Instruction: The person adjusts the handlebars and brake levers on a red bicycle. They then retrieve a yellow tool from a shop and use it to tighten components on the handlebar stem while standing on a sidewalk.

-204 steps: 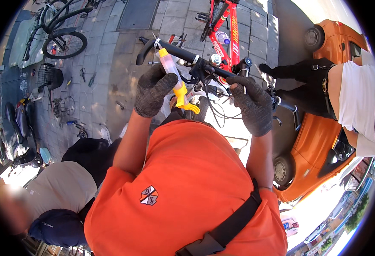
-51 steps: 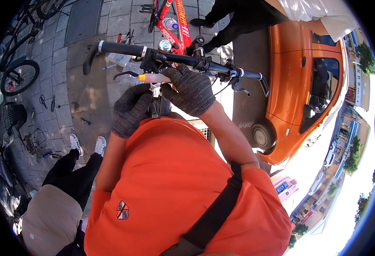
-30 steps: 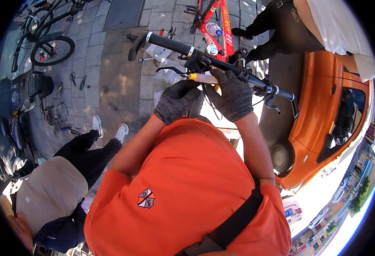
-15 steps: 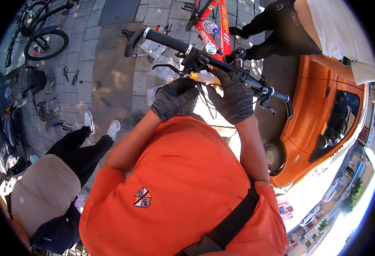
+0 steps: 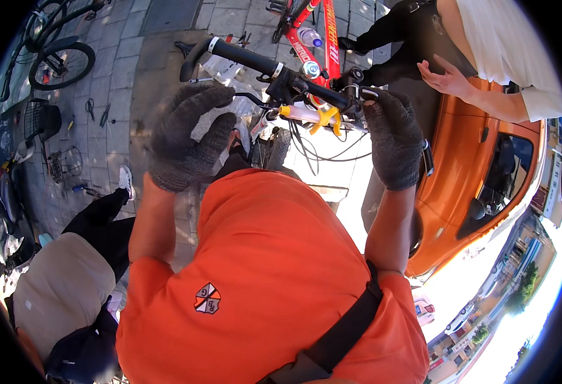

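A clear tube with yellow ends (image 5: pixel 303 114) lies across the handlebar (image 5: pixel 249 59) of a red bicycle (image 5: pixel 303 45), beside the brake lever (image 5: pixel 250 97). A yellow clip-like piece (image 5: pixel 328 120) is at its right end, and neither hand touches the tube. My left hand (image 5: pixel 188 141), in a dark grey knit glove, is raised left of the brake lever, thumb and fingers apart. My right hand (image 5: pixel 395 144), gloved alike, is beside the stem with its fingers loosely bent. It covers part of the handlebar's right side; a small light spot shows at its fingertips. Thin black cables hang below the tube.
At the upper right stands a person in a white shirt (image 5: pixel 505 51), one hand held out, by an orange car (image 5: pixel 460 173). Another person (image 5: pixel 70 275) is at lower left. Tools, a basket (image 5: pixel 43 120) and another bicycle (image 5: pixel 60 64) are on the paving.
Both my hands have let go of the yellow-ended tube and moved apart, left and right. The bystander at the upper right has raised a hand toward the handlebar.
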{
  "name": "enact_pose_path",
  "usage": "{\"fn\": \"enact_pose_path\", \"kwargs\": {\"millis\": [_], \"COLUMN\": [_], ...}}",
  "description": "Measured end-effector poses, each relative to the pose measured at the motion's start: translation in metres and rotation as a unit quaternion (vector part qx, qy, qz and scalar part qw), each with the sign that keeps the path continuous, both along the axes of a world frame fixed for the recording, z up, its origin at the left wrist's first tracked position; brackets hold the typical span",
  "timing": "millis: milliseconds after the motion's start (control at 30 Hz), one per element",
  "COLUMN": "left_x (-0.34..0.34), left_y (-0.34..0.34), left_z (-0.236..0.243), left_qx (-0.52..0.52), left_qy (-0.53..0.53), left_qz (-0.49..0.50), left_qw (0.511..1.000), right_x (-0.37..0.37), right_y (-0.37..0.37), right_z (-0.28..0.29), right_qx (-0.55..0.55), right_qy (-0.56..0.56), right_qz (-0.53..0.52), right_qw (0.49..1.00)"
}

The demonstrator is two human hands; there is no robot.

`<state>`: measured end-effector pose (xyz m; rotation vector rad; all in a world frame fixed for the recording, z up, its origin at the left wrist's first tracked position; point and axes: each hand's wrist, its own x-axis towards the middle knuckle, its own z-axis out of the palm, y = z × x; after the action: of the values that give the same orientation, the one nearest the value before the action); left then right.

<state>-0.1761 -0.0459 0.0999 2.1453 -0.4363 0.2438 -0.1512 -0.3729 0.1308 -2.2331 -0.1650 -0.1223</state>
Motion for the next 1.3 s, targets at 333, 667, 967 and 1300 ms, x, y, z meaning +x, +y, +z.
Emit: {"fn": "enact_pose_path", "kwargs": {"millis": [333,667,967,1300], "left_x": [0.085,0.119,0.123,0.117], "left_y": [-0.007,-0.021,-0.035,-0.044], "left_z": [0.002,-0.021,-0.026,-0.050], "left_qx": [0.435,0.175,0.059,0.034], "left_qy": [-0.039,0.017,0.115,0.007], "left_qz": [-0.097,-0.151,-0.262,-0.245], "left_qw": [0.894,0.973,0.956,0.969], "right_x": [0.027,0.027,0.023,0.033], "right_y": [0.060,0.076,0.072,0.068], "right_z": [-0.021,-0.028,-0.042,-0.016], "right_qx": [0.060,-0.006,-0.047,-0.044], "right_qy": [0.059,-0.028,-0.130,-0.077], "right_qz": [0.033,0.026,0.070,0.140], "right_qw": [0.996,0.999,0.988,0.986]}}
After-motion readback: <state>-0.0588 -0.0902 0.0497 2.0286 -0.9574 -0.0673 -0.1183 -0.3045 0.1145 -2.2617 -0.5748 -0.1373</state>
